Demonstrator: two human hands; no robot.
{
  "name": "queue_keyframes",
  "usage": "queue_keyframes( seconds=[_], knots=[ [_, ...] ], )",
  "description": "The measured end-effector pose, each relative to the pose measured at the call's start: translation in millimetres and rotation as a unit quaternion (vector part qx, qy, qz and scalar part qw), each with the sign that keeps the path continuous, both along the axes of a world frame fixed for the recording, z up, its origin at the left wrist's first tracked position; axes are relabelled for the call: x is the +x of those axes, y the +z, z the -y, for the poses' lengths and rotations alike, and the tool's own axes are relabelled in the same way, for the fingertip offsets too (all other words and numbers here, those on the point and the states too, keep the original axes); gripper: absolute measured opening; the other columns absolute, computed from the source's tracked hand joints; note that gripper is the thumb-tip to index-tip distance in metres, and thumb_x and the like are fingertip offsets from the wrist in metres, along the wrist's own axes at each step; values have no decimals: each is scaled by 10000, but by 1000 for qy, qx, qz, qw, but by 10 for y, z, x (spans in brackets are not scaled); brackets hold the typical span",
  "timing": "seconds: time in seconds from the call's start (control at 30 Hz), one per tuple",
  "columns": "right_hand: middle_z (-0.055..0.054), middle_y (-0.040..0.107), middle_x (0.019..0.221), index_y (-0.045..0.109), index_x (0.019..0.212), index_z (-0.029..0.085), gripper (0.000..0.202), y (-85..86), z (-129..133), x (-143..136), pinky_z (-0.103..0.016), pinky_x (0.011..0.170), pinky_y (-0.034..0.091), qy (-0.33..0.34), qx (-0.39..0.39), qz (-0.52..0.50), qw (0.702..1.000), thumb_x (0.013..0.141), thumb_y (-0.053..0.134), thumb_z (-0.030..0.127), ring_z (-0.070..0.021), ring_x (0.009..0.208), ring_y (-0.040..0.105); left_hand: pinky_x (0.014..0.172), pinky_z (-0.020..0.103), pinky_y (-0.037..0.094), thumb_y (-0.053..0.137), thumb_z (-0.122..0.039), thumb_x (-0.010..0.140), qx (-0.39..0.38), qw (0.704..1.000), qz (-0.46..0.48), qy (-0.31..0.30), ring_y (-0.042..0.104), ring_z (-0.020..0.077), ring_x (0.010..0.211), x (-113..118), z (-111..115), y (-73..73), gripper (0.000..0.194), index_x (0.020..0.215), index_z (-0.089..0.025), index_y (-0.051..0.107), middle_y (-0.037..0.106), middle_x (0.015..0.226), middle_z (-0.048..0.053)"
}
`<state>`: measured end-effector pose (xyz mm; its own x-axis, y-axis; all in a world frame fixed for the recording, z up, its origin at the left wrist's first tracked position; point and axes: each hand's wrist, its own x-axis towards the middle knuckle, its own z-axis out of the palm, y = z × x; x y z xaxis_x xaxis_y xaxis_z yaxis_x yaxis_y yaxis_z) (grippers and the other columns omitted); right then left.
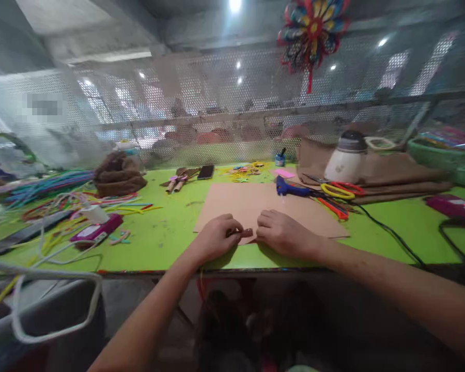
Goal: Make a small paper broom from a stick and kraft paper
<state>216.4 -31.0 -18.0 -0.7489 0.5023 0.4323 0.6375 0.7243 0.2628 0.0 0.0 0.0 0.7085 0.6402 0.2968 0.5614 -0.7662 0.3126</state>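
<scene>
A large tan sheet of paper or card [236, 199] lies flat on the green table in front of me. At its near edge my left hand [216, 238] is closed, thumb and fingers pinching a small dark-brown rolled piece [247, 233] whose right end sticks out. My right hand [281, 233] rests just to the right of that piece, its fingers curled together against the sheet; whatever lies under them is hidden. Beyond the right hand, a blue hot glue gun [294, 188] lies on the sheet, beside yellow-handled scissors [337, 191].
Brown cloth [395, 175] and a white-and-grey container [345, 157] stand at the back right, near a green basket [430, 160]. A black cable [387, 230] crosses the right side. Leftward lie a purple box [101, 230], colourful pipe cleaners [54, 186] and a phone [206, 172].
</scene>
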Motion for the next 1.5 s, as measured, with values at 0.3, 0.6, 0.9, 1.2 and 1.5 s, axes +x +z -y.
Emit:
queue_keyframes(
  seconds=[0.3,0.6,0.9,1.2,1.5],
  knots=[
    [-41,539,707,564,669,145,238,-22,12,14,-285,650,298,-17,-73,-102,992,892,493,194,-154,722,446,710,257,398,497,-190,845,25,999,-20,-14,525,160,803,11,26,-24,160,890,-180,649,553,814,36],
    [-35,550,676,590,652,131,209,-37,-42,2,-238,589,322,-28,-164,-208,964,845,564,209,-123,637,475,690,270,400,533,-217,812,34,999,-36,3,514,172,795,54,96,32,85,827,-162,597,540,814,38],
    [-78,649,695,693,736,108,229,88,-116,-8,-236,588,349,-68,-264,-197,942,843,560,261,-139,648,534,678,255,390,521,-258,855,-9,1000,-18,2,524,155,780,78,24,1,140,785,-167,601,557,787,23],
    [-37,627,606,688,652,108,255,207,-224,-26,-222,516,319,-115,-385,-216,890,775,556,287,-123,575,496,677,251,384,506,-264,862,-7,1000,-2,-2,522,146,769,83,28,-19,171,761,-161,597,552,779,23],
    [25,476,480,665,590,114,219,302,-235,-53,-217,463,259,-170,-457,-239,840,696,591,290,-101,525,407,596,240,365,519,-259,831,-35,998,4,46,516,127,682,118,-33,-33,184,699,-165,605,571,741,12]
  ],
)
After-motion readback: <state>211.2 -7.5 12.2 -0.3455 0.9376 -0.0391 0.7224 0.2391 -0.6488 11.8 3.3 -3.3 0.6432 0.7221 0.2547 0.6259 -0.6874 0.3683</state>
